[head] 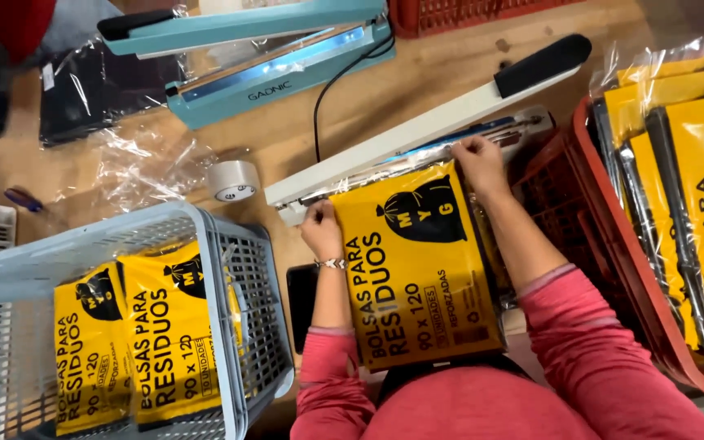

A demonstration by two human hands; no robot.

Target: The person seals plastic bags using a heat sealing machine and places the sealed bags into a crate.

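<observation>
Both your hands pinch the yellow packet's (417, 269) far corners, left hand (322, 231) and right hand (477, 165) closed, its long axis running toward the white sealer (417, 130).

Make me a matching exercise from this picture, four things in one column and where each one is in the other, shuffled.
1. tape roll
2. left hand
3. right hand
4. red crate

A. packet's top right corner
B. on the table, beside the grey basket
C. packet's top left corner
D. far right, holding yellow packets

Pairs: 1-B, 2-C, 3-A, 4-D
</observation>
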